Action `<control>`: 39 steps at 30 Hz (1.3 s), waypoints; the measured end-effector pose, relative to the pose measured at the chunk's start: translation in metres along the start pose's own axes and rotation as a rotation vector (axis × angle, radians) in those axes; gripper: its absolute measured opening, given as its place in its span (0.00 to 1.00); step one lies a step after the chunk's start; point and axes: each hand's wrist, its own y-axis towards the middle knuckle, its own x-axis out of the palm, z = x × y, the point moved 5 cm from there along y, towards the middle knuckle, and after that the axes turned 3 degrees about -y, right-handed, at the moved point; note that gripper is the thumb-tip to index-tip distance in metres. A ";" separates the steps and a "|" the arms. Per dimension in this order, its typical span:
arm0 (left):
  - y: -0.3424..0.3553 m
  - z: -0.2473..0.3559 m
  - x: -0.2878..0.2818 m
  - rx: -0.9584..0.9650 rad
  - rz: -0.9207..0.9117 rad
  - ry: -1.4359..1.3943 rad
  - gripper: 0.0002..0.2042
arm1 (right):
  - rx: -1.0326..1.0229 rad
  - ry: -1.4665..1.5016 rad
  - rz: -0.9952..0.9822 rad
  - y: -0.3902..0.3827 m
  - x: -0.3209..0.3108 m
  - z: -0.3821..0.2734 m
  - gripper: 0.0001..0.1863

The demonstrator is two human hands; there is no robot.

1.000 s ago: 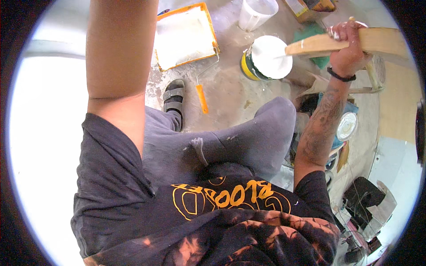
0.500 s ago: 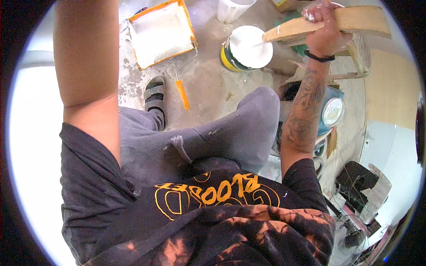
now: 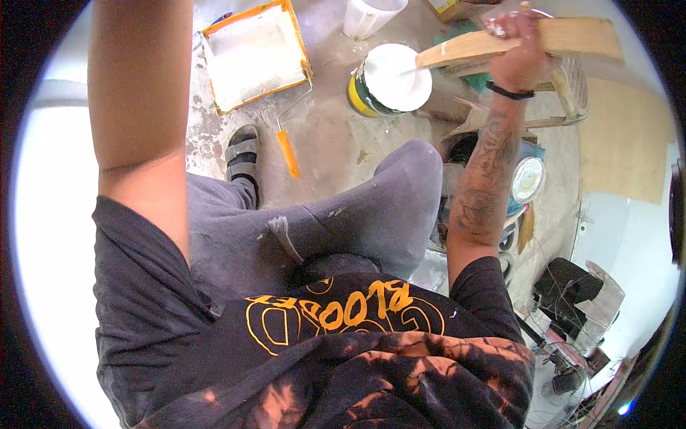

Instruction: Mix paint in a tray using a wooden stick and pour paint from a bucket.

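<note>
At the upper right, my right hand (image 3: 517, 44) is closed around a thick, curved pale wooden board (image 3: 582, 39). White smears mark its fingers. The board's left end reaches over the right side of a bucket of white paint (image 3: 395, 80), dark with a yellow band; I cannot tell whether they touch. Whether the board is loose or part of some furniture cannot be told either. My left arm (image 3: 139, 79) stretches up past the top edge, so the left hand is out of sight.
A paint tray (image 3: 306, 48) with an orange rim lies at the upper left, a roller with an orange handle (image 3: 287, 154) against it. Behind the bucket stands a white plastic container (image 3: 368, 18). To the right are a wooden frame (image 3: 568, 93), a white round lid (image 3: 527, 179) and tangled cables.
The whole view has shifted slightly, so the floor items sit a little further left. My right hand stays on the wooden board, which appears slightly lower and further left.
</note>
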 end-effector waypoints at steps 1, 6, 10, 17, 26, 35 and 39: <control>-0.001 0.000 -0.001 -0.001 0.001 -0.002 0.29 | 0.361 0.491 0.231 0.000 -0.001 0.009 0.06; 0.001 0.004 -0.010 0.007 -0.009 0.014 0.29 | 0.395 0.327 0.244 -0.033 0.002 0.065 0.10; 0.001 0.004 -0.016 0.013 -0.007 0.023 0.29 | 0.515 0.334 0.097 -0.064 0.002 0.086 0.06; -0.008 -0.001 -0.016 -0.027 -0.024 0.031 0.29 | 0.430 0.733 0.083 -0.013 0.009 0.058 0.07; -0.011 -0.004 -0.026 -0.029 -0.041 0.044 0.29 | 0.526 0.367 0.099 -0.058 0.022 0.068 0.06; -0.017 -0.006 -0.027 -0.047 -0.063 0.037 0.29 | 0.242 0.382 0.206 -0.036 0.020 0.064 0.07; -0.021 -0.010 -0.033 -0.057 -0.062 0.044 0.30 | 0.476 0.283 0.086 -0.064 0.023 0.096 0.06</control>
